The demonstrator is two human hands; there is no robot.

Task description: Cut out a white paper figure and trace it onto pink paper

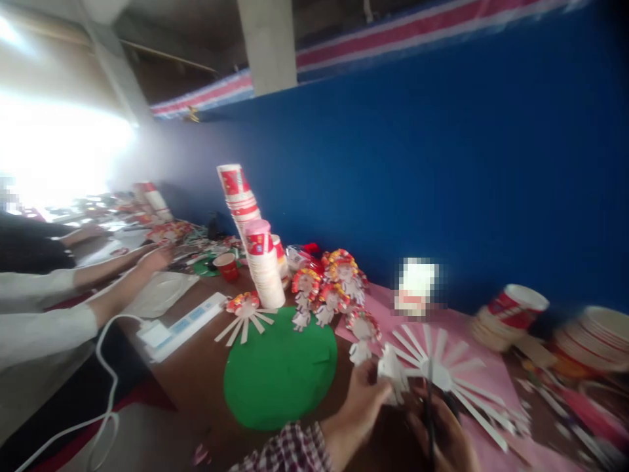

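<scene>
Near the table's front edge, my left hand [362,398] pinches a small white cut paper piece [392,373], its fingers closed on it. Close beside it on the right is my right hand [445,432], curled round dark, slender scissors [430,410], blurred and partly hidden by the fingers. Just beyond my hands, a paper cup cut into spread white strips [437,375] lies on pink paper [484,337]. A green paper oval [280,373] lies to the left of my hands. Red-and-white curled paper cutouts [331,295] cluster behind it.
A tall leaning stack of paper cups [263,262] stands behind the green oval. Farther left are a white power strip [184,328] with a cable and another person's arms [118,282]. More cups [515,311] stand at right. A blue wall [442,164] borders the table.
</scene>
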